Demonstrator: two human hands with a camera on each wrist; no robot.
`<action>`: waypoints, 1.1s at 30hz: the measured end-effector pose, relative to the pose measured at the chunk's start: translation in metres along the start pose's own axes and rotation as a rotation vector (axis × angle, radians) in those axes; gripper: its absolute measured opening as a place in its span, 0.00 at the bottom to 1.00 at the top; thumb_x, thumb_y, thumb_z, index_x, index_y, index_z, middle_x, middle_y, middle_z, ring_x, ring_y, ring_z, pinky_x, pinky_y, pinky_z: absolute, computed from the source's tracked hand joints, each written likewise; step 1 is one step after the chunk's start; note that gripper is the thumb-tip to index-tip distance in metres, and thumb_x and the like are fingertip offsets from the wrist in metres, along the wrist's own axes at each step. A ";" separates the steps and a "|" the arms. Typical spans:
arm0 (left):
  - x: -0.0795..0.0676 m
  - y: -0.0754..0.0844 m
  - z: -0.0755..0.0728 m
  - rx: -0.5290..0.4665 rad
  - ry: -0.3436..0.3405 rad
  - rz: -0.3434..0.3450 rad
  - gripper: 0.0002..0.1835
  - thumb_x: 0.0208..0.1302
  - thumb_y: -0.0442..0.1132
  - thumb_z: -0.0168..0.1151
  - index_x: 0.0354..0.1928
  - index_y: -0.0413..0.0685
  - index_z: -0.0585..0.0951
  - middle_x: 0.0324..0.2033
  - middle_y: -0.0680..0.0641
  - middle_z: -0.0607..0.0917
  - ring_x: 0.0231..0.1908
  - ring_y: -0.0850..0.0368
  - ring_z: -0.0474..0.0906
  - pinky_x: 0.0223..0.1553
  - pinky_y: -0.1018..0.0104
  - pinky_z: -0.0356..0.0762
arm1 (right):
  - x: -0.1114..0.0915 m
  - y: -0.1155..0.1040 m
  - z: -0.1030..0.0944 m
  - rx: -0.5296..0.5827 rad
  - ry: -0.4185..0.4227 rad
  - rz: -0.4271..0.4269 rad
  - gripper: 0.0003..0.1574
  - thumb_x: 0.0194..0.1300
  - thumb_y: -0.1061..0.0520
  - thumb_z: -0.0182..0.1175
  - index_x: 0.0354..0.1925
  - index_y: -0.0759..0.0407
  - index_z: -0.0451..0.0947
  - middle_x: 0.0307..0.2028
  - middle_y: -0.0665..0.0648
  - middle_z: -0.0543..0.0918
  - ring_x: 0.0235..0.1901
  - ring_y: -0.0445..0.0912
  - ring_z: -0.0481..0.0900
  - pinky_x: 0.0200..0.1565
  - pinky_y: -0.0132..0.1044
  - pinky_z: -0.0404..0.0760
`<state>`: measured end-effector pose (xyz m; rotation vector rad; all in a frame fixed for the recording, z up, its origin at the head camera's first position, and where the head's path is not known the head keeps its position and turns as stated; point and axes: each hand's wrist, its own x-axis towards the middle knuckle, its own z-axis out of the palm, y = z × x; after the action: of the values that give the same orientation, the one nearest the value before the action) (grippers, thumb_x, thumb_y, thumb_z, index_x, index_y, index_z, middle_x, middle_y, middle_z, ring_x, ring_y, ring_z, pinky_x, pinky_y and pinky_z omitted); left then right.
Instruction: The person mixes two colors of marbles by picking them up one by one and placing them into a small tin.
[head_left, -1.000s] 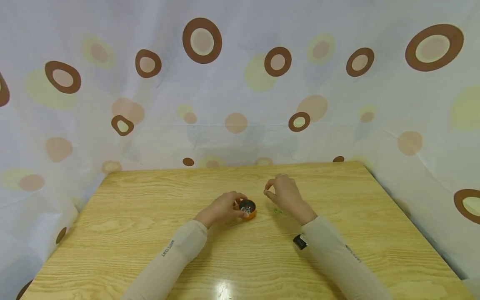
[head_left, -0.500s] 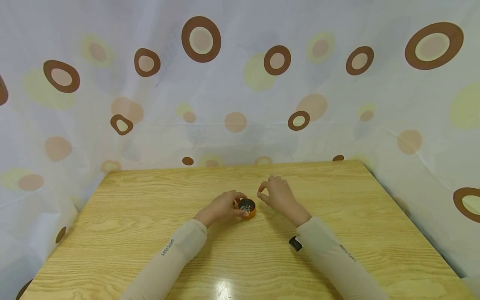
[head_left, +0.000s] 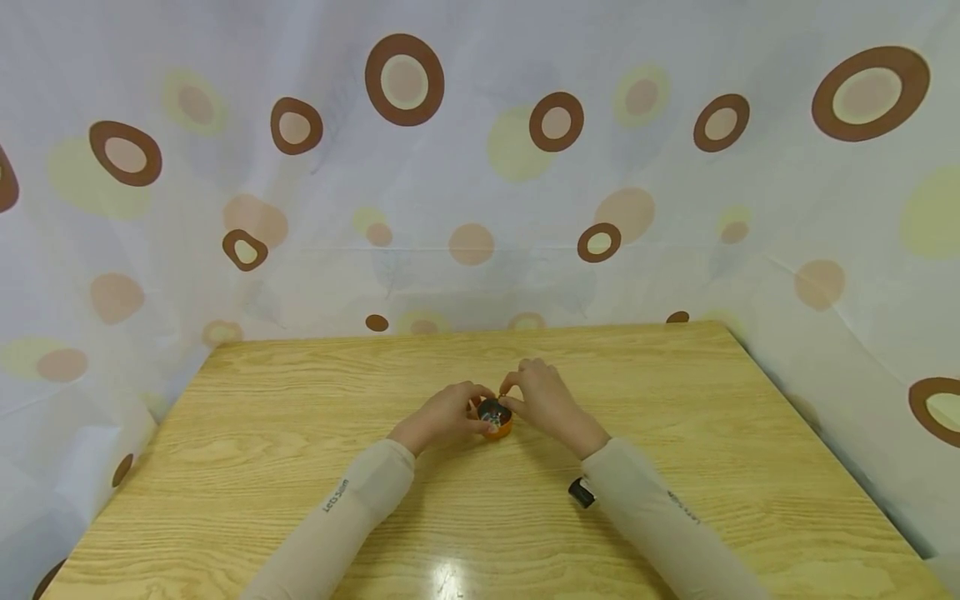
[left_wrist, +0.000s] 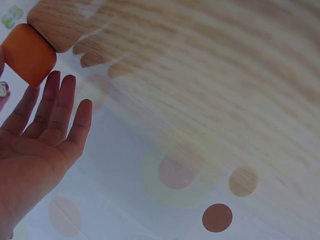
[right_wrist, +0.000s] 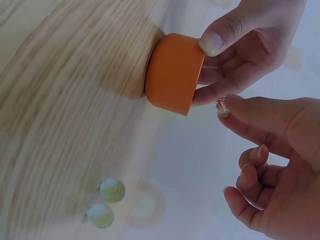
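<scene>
My left hand (head_left: 447,414) holds a small orange bowl (head_left: 498,433) with a dark inside, standing upright on the table. In the right wrist view, the left thumb lies on the rim of the bowl (right_wrist: 173,75) and the fingers reach round its far side. Small shiny pieces show inside it in the head view. My right hand (head_left: 543,404) is at the bowl's right rim. Between its thumb and index finger it pinches a clear glass marble (right_wrist: 222,107) with a reddish streak, just off the bowl's mouth; its other fingers are curled.
Two green-yellow marbles, an upper one (right_wrist: 112,190) and a lower one (right_wrist: 101,215), lie on the wooden table (head_left: 300,400); the right arm hides them in the head view. A black device (head_left: 581,492) sits at the right sleeve. A white patterned curtain (head_left: 480,183) surrounds the table.
My right hand has moved left, from over the table to the bowl's rim, carrying the pinched marble. The left hand and bowl have stayed in place.
</scene>
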<state>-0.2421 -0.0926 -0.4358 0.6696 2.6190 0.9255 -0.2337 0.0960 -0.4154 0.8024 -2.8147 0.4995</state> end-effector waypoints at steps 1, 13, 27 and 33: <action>0.000 0.000 0.000 0.001 -0.002 0.001 0.28 0.61 0.45 0.68 0.61 0.46 0.75 0.49 0.43 0.77 0.41 0.54 0.80 0.42 0.61 0.78 | 0.000 -0.001 0.001 0.004 -0.003 -0.001 0.07 0.60 0.54 0.68 0.36 0.56 0.86 0.30 0.57 0.77 0.31 0.49 0.69 0.36 0.44 0.68; 0.002 -0.002 0.001 0.021 -0.012 0.002 0.30 0.61 0.47 0.68 0.64 0.47 0.73 0.49 0.44 0.78 0.39 0.56 0.78 0.42 0.60 0.77 | 0.002 -0.005 0.008 0.028 -0.044 -0.023 0.07 0.60 0.54 0.68 0.37 0.56 0.86 0.29 0.57 0.74 0.28 0.47 0.63 0.34 0.40 0.60; 0.002 -0.005 0.002 0.018 -0.001 0.022 0.29 0.61 0.48 0.68 0.62 0.47 0.74 0.47 0.46 0.79 0.37 0.57 0.77 0.40 0.62 0.77 | 0.003 -0.009 0.009 0.048 -0.068 -0.048 0.07 0.61 0.56 0.67 0.38 0.56 0.86 0.27 0.54 0.70 0.28 0.47 0.60 0.35 0.40 0.55; 0.004 -0.005 0.001 0.018 -0.006 0.029 0.26 0.61 0.48 0.68 0.59 0.47 0.76 0.47 0.45 0.79 0.38 0.57 0.79 0.40 0.63 0.77 | 0.004 -0.009 0.010 0.054 -0.068 -0.071 0.07 0.61 0.56 0.67 0.39 0.56 0.85 0.27 0.51 0.68 0.28 0.46 0.60 0.34 0.39 0.55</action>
<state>-0.2466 -0.0937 -0.4402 0.7153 2.6221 0.9078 -0.2334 0.0832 -0.4217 0.9432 -2.8334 0.5493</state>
